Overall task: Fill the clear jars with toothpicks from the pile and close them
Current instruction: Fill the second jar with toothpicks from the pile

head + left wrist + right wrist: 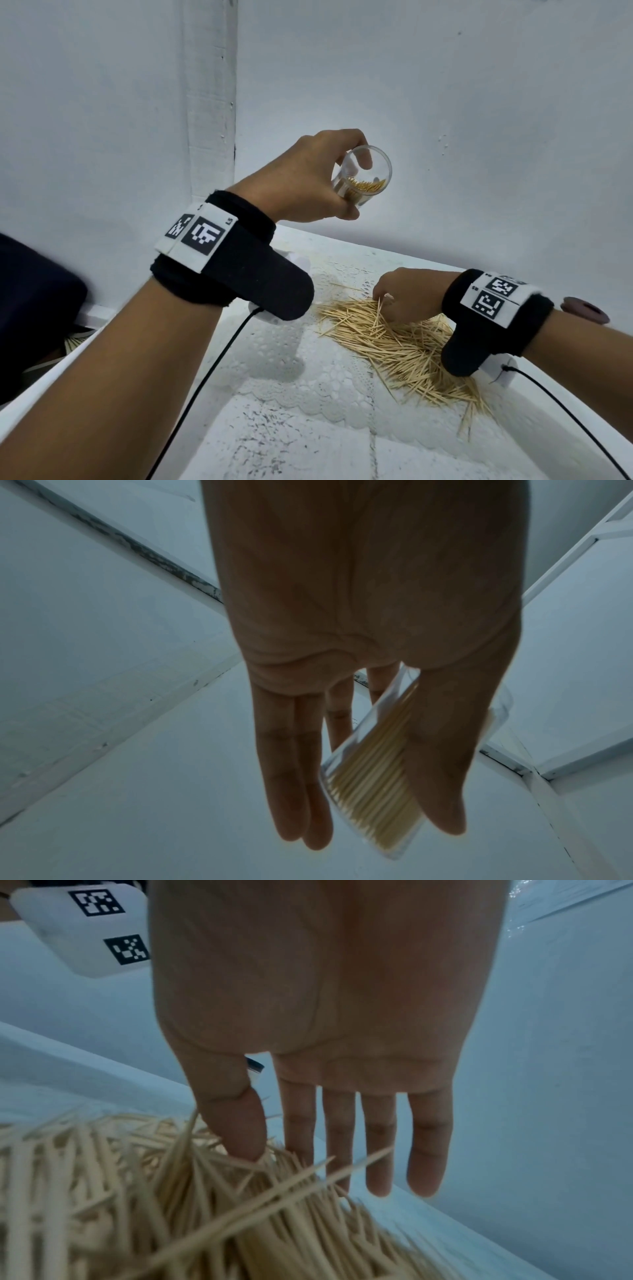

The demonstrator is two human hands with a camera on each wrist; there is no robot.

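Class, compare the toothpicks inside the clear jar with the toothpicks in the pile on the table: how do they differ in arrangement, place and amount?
The toothpicks in the clear jar lie parallel, packed side by side; those in the pile are scattered and crossing. The jar's toothpicks are held up in the air by the left hand; the pile rests on the table, with the right hand reaching into it. The jar holds far fewer. Both are the same pale wooden sticks.

white table [308, 452] w/ lace cloth [308, 373]; toothpick pile [404, 353] on cloth.
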